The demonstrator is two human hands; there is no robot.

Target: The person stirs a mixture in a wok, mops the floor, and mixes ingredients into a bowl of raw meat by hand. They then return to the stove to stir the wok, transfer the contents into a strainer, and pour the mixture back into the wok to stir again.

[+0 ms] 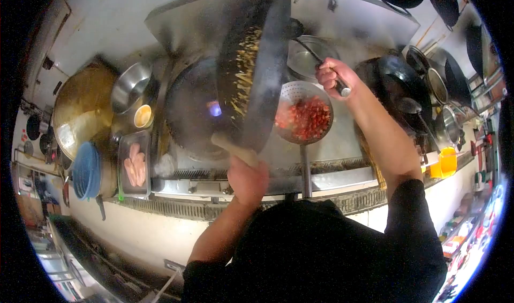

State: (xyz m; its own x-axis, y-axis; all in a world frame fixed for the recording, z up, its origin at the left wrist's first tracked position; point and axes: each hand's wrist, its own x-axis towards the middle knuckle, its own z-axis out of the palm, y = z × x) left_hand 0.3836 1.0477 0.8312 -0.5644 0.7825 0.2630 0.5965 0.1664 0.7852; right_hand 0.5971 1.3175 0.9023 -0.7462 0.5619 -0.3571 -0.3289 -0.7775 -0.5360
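Note:
My left hand is closed on a light-coloured cloth at the near edge of a big dark wok. The wok is tilted steeply on its side, and pale, yellowish food pieces lie along its inside. Beneath and left of it, a blue flame shows in the round burner. My right hand is wrapped round the handle of a long utensil, whose far end is hidden by the wok. Below that hand, a perforated strainer holds chopped red pieces.
A metal pot stands behind the strainer. At left are a steel bowl, a small orange-filled bowl, a tray of pale meat and a blue basket. Another wok, a ladle and a yellow container are at right.

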